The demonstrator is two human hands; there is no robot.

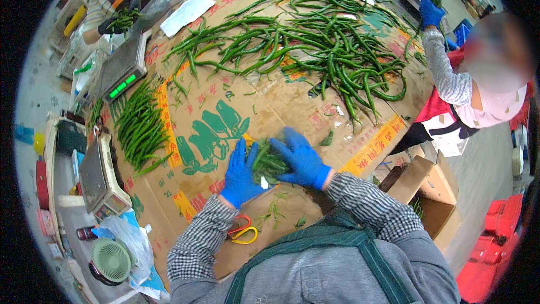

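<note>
A small heap of green chili peppers (270,163), seemingly under or in clear plastic and partly blurred, lies on the cardboard-covered table (219,93). My left hand (242,174), in a blue glove, rests against its left side with the fingers stretched out. From the right, my right hand (301,160), gloved in blue too, reaches over the heap's edge, fingers extended and apart. The peppers sit between both hands, and my palms are hidden. Scissors (243,231) with red and yellow handles lie beside my left wrist. Bits of stem (274,211) are scattered nearer me.
Long green chili peppers (332,45) spread over the table's far side. At left are a neater row of peppers (140,126), two scales (121,67) and a small green fan (112,259). Co-workers stand far left and right. An open carton (433,191) stands at right.
</note>
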